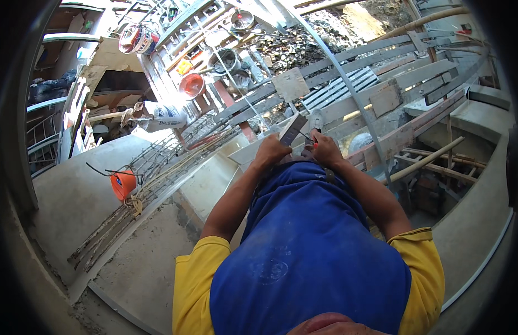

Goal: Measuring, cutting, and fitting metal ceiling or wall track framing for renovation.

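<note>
My left hand (273, 151) is closed around the lower end of a short rectangular piece (292, 128), pale along one edge and darker on its face. Its material is hard to make out. Just right of it, my right hand (327, 151) is closed on a thin dark tool with a red part (315, 146) showing at the fingers. The tool's narrow dark end slants up and left towards the piece; whether they touch I cannot tell. Both hands are close together in front of my waist.
Weathered planks (382, 106) form a railing ahead, crossed by a curved grey pipe (348, 84). An orange container (123, 184) stands left, near steel rebar (158, 159). Buckets (224, 60) and rubble (295, 47) lie beyond. An opening (437, 190) with bamboo poles drops away right.
</note>
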{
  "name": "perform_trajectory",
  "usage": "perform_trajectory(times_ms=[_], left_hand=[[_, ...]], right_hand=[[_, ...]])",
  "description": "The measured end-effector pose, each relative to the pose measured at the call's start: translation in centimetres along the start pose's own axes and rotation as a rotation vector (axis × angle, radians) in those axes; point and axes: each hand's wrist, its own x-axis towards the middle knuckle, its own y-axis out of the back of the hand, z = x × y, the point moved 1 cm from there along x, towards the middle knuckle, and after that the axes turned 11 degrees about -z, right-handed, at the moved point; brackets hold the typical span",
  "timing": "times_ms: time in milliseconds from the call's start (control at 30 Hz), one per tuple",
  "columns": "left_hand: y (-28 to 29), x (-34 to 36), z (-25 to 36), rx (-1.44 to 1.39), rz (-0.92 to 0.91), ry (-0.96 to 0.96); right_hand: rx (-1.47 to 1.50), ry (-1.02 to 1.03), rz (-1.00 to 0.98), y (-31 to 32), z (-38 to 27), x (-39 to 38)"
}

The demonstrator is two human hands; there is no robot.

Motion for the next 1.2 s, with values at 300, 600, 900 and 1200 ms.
perform_trajectory(times_ms=[300,600,900,1200], left_hand=[[-1.2,0.9,1.9,-0.057,0.01,-0.015],[-2.9,3.5,5.2,0.081,0.1,0.091],[-4.6,2.9,7.5,0.032,0.309,0.008],[-4.8,4.7,8.8,0.14,0.206,0.239]], right_hand=[[-0.011,-0.023,-0.016,2.9,1.1,0.2],[0.037,-0.092,-0.111,6.8,2.9,1.1],[0.051,-0.069,-0.113,9.1,3.7,1.4],[-0.104,-0.077,-0.384,9.0,6.3,3.5]])
